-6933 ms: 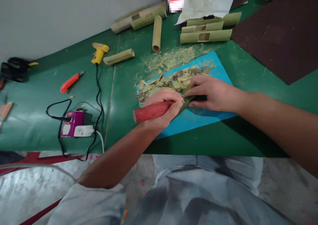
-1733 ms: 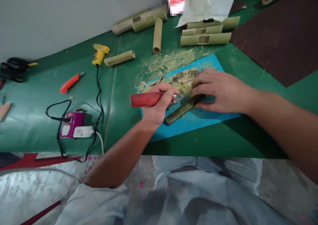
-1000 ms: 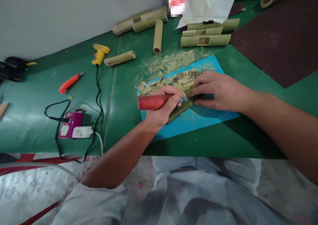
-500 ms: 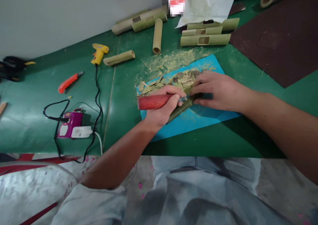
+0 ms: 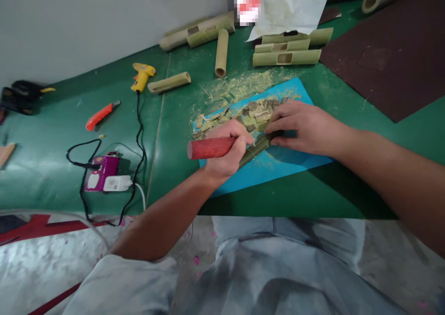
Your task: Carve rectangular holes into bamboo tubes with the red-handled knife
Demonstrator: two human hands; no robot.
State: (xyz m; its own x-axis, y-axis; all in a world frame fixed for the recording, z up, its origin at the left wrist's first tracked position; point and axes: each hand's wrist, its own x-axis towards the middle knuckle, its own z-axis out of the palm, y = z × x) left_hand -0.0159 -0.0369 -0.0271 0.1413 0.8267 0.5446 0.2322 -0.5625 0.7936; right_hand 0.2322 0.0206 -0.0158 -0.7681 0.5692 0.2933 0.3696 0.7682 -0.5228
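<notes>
My left hand (image 5: 227,148) is closed around a chisel with a thick red wooden handle (image 5: 210,148). Its blade end points right, mostly hidden by my fingers. Just beyond it, a dark green bamboo piece (image 5: 255,152) lies slantwise on a blue sheet (image 5: 239,185). My right hand (image 5: 299,125) grips the upper right end of this piece between thumb and fingers. Bamboo chips and shavings (image 5: 243,115) are heaped along the sheet's far edge, behind both hands.
On the green table (image 5: 194,203) lie an orange utility knife (image 5: 100,116), a yellow glue gun (image 5: 142,77) and a purple power block (image 5: 104,171) with cords to the left. Several cut bamboo tubes (image 5: 299,57) are at the back. A dark brown board (image 5: 389,73) lies right.
My left hand has shifted slightly left and down with the chisel, drawing it back along the bamboo piece. The right hand keeps its hold. The whole view has shifted a little.
</notes>
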